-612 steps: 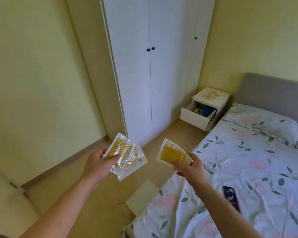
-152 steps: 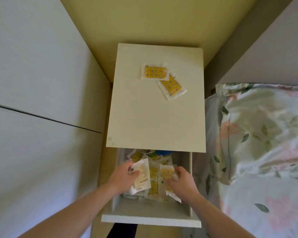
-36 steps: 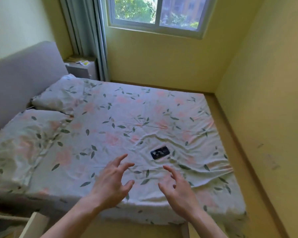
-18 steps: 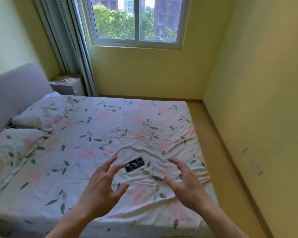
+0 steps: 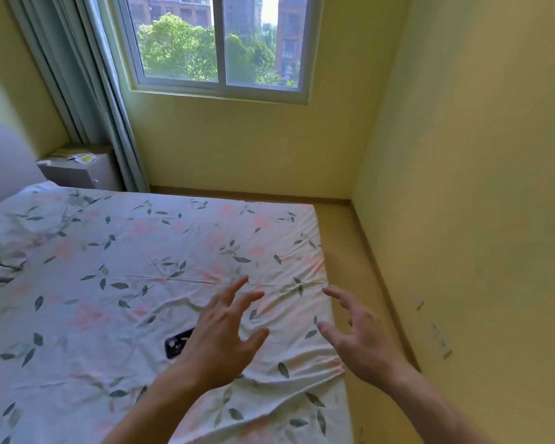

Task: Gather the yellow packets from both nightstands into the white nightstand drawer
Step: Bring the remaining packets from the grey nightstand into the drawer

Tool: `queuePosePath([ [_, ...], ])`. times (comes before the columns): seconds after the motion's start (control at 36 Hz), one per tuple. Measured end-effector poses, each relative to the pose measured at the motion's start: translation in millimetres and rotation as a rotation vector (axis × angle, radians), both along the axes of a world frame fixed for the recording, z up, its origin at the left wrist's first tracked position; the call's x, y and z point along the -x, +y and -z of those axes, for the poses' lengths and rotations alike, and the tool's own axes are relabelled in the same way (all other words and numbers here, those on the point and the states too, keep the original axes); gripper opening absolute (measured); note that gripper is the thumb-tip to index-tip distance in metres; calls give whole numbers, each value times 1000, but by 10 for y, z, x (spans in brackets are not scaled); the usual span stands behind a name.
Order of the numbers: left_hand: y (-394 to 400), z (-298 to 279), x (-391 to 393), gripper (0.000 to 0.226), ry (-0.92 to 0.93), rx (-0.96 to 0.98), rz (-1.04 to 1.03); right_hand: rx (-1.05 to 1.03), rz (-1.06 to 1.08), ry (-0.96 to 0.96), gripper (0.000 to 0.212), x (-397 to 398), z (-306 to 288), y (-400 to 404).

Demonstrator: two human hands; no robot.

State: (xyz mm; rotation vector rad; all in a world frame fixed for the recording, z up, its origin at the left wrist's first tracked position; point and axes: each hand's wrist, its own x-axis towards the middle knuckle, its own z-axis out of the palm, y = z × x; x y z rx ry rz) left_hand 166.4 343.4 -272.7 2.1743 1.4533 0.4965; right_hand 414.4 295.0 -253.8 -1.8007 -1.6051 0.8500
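Both hands were held out over the near corner of the bed (image 5: 141, 283) with its floral sheet. The left hand (image 5: 220, 342) had its fingers spread and loosely bent, holding nothing; the right hand (image 5: 362, 342) was the same, empty. A dark phone (image 5: 176, 345) lay on the sheet, partly hidden behind the left hand. Across the bed, on the far nightstand (image 5: 77, 171) beside the curtain (image 5: 90, 91), lay yellow packets (image 5: 85, 158), too small to count.
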Motion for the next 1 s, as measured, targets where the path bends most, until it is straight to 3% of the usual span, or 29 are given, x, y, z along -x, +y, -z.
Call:
queuePosePath([
  [0.28,127,-16,-1586,60,-6,-56,-236,-54,-227,32,58,-1615,0,652],
  [0.5,332,-226,-2612,58,-49,-78,-293,-102,-282,-40,58,-2699,-347,985],
  [0.81,1008,-351,-2925,55,-49,-134,-498,-156,-436,-27,58,-2903,-428,2278],
  [1.0,2176,-292,-3141,57,-46,-153,-557,-187,-487,-45,58,-3132,-458,3442],
])
